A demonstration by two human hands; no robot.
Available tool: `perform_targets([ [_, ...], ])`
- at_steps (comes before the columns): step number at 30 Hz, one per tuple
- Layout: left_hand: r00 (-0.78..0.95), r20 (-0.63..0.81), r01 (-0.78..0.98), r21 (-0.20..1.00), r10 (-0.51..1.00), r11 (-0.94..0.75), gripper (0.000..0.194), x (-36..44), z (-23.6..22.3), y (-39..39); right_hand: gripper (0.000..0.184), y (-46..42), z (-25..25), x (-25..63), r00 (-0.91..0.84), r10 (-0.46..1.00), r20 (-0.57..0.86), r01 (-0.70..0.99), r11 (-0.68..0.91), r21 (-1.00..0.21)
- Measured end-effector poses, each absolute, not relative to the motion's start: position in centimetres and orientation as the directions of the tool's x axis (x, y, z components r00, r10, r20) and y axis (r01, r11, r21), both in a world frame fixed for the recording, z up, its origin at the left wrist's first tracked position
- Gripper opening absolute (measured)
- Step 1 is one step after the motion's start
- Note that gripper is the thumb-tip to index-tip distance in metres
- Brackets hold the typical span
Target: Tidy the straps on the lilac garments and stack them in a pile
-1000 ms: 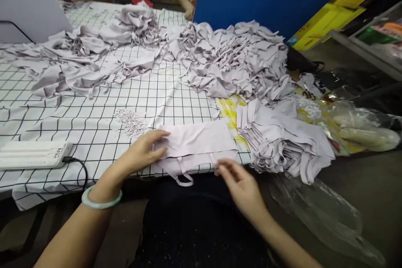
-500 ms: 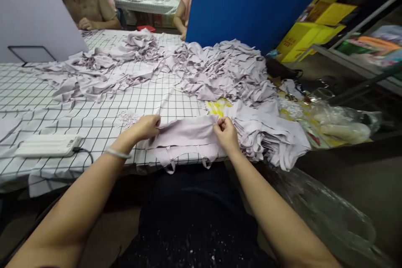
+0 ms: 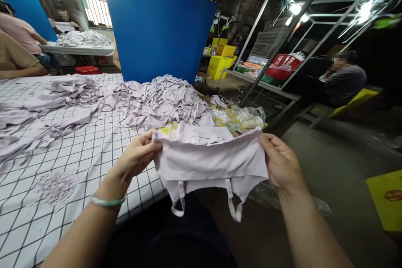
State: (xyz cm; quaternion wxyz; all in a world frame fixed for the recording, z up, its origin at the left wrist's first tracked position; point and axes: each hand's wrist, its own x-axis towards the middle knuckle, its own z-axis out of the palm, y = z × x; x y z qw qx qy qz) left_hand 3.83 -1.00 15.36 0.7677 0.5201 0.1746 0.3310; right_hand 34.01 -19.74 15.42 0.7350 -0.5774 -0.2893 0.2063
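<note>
A pale lilac strappy garment, like a camisole or bra top (image 3: 210, 161), is stretched between my two hands in the air at the table's edge. Its straps dangle at the bottom. My left hand (image 3: 138, 155) pinches one upper corner between thumb and fingers. At the opposite corner, my right hand (image 3: 279, 159) is closed on the fabric. Behind the garment, partly hidden by it, lies a stack of similar lilac pieces (image 3: 204, 132). A large heap of the same fabric (image 3: 176, 100) rises beyond that.
The table wears a white checked cloth (image 3: 106, 163), with small scraps (image 3: 56, 186) at its left. A blue partition (image 3: 160, 25) stands behind the heap. Clear plastic bags (image 3: 249, 116) lie on the right corner. A metal rack (image 3: 266, 81) and seated people are farther off.
The garment has been lifted off the table and held up, pulled taut between both hands. My view has swung right and up, bringing the rack and another seated person into sight.
</note>
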Motion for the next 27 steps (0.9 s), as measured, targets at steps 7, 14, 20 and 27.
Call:
perform_targets([
  [7,0.607,-0.167,-0.057,0.966,0.777,0.252,0.022,17.2,10.9,7.3,0.051,-10.5,9.8,44.1,0.807,0.560,0.187,0.209,0.025,-0.978],
  [14,0.511,-0.203,0.146,0.978,0.835,0.148,0.026,19.5,6.7,10.3,0.043,-7.8,3.1,48.1,0.772,0.622,0.132,0.305,-0.180,-0.935],
  [20,0.542,0.050,0.320,0.911,0.839,-0.262,0.038,19.6,7.4,9.9,0.040,-8.3,4.2,48.5,0.691,0.668,0.276,0.596,-0.310,-0.741],
  [27,0.787,-0.061,0.598,0.323,0.614,-0.734,0.065,18.6,5.7,7.0,0.067,-8.3,-0.1,48.9,0.298,0.949,0.098,0.931,-0.267,-0.248],
])
